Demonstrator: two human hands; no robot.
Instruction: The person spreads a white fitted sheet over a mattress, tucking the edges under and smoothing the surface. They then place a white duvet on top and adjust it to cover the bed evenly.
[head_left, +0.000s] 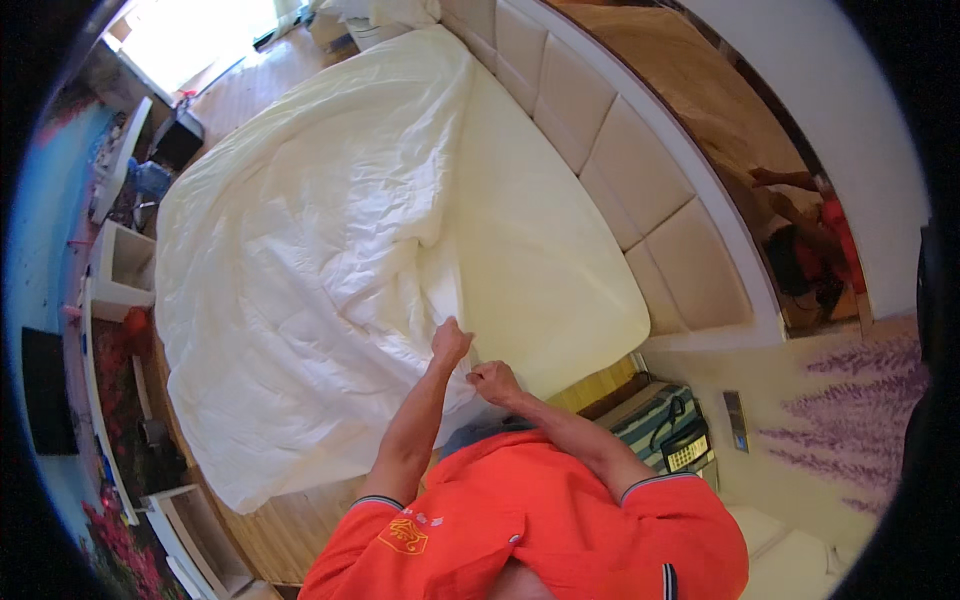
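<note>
**Two hands gripping the edge of a white duvet on a bed**

Two bare hands reach forward from the lower middle of the view, both belonging to a person in an orange polo shirt (520, 520). The left hand (450, 343) is closed over a fold of the white duvet (300, 250), fingers curled together around the cloth at its near edge. The right hand (493, 380), just beside it and slightly nearer the body, is also drawn into a fist on the same edge of the duvet, fingers clamped on the fabric.

The duvet lies rumpled and creased across the left part of the bed, covering most of it and hanging toward the wooden floor (290, 530) on the near side. To its right, the cream fitted sheet (540, 240) over the mattress is bare and smooth. A padded beige headboard (620, 160) curves along the far right side of the bed. A bedside table with a striped cover (640, 415) stands near the right forearm, holding a dark telephone (685, 440). White shelving (120, 270) lines the left wall.
</note>
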